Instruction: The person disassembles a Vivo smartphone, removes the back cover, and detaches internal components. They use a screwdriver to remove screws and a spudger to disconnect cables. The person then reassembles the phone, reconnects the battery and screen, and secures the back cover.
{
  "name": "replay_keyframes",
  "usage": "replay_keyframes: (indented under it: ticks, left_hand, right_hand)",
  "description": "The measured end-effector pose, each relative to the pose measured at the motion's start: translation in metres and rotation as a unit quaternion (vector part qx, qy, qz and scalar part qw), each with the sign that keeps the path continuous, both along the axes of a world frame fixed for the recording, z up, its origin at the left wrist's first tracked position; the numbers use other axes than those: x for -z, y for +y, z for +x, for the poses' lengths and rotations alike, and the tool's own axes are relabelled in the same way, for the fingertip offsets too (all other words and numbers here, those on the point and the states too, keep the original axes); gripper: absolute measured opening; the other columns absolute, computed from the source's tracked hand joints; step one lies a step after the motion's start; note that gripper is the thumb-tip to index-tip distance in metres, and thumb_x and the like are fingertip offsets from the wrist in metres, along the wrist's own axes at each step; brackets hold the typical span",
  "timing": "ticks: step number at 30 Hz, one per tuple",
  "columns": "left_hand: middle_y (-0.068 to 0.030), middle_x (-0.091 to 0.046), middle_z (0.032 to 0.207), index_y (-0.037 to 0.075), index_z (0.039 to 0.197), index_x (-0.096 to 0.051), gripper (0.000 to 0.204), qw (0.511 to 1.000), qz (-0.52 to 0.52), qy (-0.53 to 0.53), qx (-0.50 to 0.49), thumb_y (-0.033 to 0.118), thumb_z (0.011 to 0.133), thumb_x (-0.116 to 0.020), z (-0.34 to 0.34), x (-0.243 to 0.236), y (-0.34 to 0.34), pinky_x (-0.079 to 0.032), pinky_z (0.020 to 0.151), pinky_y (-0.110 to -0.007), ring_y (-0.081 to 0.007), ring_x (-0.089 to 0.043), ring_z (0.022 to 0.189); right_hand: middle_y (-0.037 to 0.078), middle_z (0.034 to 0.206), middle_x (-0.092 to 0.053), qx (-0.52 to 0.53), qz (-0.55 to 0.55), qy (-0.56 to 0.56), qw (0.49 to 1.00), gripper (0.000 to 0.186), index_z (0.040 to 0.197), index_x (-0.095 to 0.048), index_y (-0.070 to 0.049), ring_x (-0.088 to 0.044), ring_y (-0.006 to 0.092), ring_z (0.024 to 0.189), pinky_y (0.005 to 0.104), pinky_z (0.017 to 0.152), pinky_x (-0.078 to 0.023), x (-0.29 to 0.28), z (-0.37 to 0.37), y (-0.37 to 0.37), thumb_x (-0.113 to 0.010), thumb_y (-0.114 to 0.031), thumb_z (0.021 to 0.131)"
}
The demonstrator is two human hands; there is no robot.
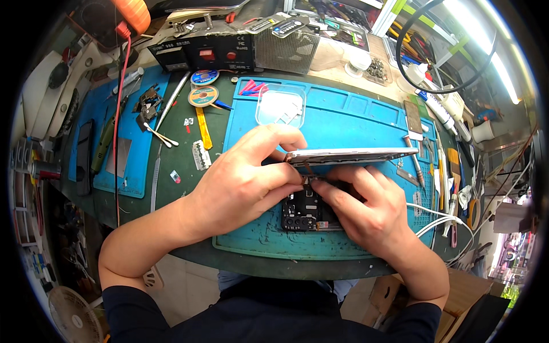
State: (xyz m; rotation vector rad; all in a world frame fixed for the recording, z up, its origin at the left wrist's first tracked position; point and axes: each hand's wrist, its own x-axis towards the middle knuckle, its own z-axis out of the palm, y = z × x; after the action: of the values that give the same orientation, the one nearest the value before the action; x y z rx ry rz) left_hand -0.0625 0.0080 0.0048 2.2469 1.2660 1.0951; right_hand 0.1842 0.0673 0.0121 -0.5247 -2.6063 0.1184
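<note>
An opened phone body [298,210] lies on the blue work mat [257,237], its black inner parts and camera lenses showing. Above its far side, a phone screen [354,154] is tipped up and seen nearly edge-on. My left hand [243,177] grips the left end of that screen, with its lower fingertips down by the phone body. A thin copper-coloured ribbon cable [309,169] shows between screen and body. Over the body's right part is my right hand [372,208], its fingers bent and its fingertips together close to the cable. Whatever they pinch or press is hidden.
Past the screen stands a clear plastic box [280,107] with pale pieces. Solder spools [203,96], cotton swabs [163,136] and a razor blade [201,155] lie to the left. White cables [437,220] and several tools [414,163] are at right. A black power unit [211,51] sits behind.
</note>
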Motion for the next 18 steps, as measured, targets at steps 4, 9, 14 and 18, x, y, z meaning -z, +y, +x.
replay_keyframes:
  ticks: [4,9,14,18]
  left_hand:
    - [-0.0135,-0.059,0.124,0.001,0.093,-0.074,0.020,1.000,-0.008,0.000,0.002,-0.003,0.077,-0.084,0.0000,-0.0005,-0.0002,-0.063,0.084,-0.036,-0.0276,-0.063,0.112]
    - [-0.0128,-0.059,0.124,0.002,0.093,-0.074,0.020,1.000,-0.014,0.006,0.003,-0.002,0.076,-0.084,-0.0019,-0.0001,-0.0006,-0.062,0.083,-0.036,-0.0279,-0.063,0.113]
    - [-0.0124,-0.060,0.123,0.003,0.093,-0.074,0.020,1.000,-0.013,0.007,0.003,-0.001,0.076,-0.084,-0.0019,0.0003,-0.0003,-0.061,0.082,-0.037,-0.0284,-0.063,0.112]
    - [-0.0126,-0.060,0.123,0.003,0.093,-0.074,0.021,1.000,-0.012,0.008,0.003,-0.001,0.076,-0.084,-0.0024,-0.0004,0.0000,-0.061,0.082,-0.037,-0.0285,-0.063,0.111]
  right_hand:
    - [-0.001,0.106,-0.067,-0.005,0.018,-0.003,1.000,0.036,0.111,-0.078,-0.015,-0.060,0.0158,0.079,0.0291,0.061,-0.051,0.0021,0.0003,0.0010,-0.072,-0.010,0.076]
    - [-0.001,0.106,-0.067,-0.005,0.023,-0.005,1.000,0.035,0.110,-0.078,-0.015,-0.060,0.0153,0.079,0.0287,0.061,-0.050,0.0013,-0.0004,0.0010,-0.072,-0.010,0.076]
    - [-0.001,0.106,-0.066,-0.005,0.032,-0.015,0.999,0.035,0.110,-0.078,-0.015,-0.059,0.0149,0.078,0.0281,0.060,-0.049,-0.0002,-0.0003,0.0000,-0.072,-0.012,0.076]
    - [-0.001,0.106,-0.066,-0.005,0.047,-0.034,0.998,0.035,0.111,-0.078,-0.015,-0.059,0.0146,0.077,0.0277,0.059,-0.048,-0.0041,-0.0003,-0.0011,-0.071,-0.014,0.077]
